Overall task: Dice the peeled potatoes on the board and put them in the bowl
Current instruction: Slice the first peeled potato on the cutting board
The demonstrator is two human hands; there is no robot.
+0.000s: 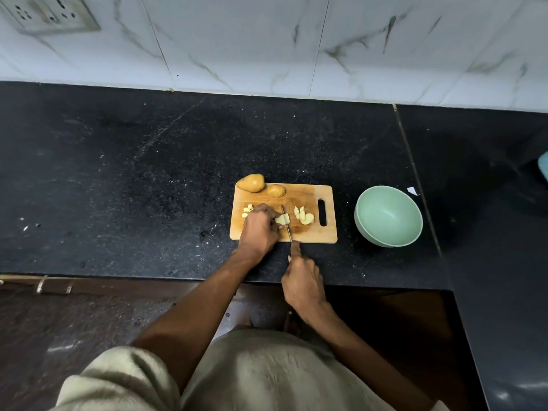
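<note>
Board: wooden cutting board lies flat on the black stone counter, near the counter's front edge; slot handle at its right end.
Board edges: the larger whole potato overhangs the board's far-left corner; the smaller whole potato sits just beside it, fully on the board.
Left hand: left hand lies over the near-left part of the board, fingers curled onto a pale potato piece, pinning it down.
Right hand: right hand is clenched round the handle of the knife, off the board's front edge, above the counter lip.
Knife: thin blade runs front to back across the board and lies against the right side of the held piece.
Cut pieces: small dice lie left of the left hand, partly hidden; I can make out about three. A cluster of slices sits right of the blade, near the slot; count unclear.
Bowl: one pale green bowl stands on the counter right of the board, apart from it, nothing inside.
Open room: wide bare counter left of the board and behind it up to the marble-look wall tiles; a seam in the counter runs just right of the bowl.
Writing: none legible anywhere.
Other: a wall socket plate sits at the upper left; a small white scrap lies beyond the bowl.
Counts: whole potatoes two, boards one, bowls one, knives one.
</note>
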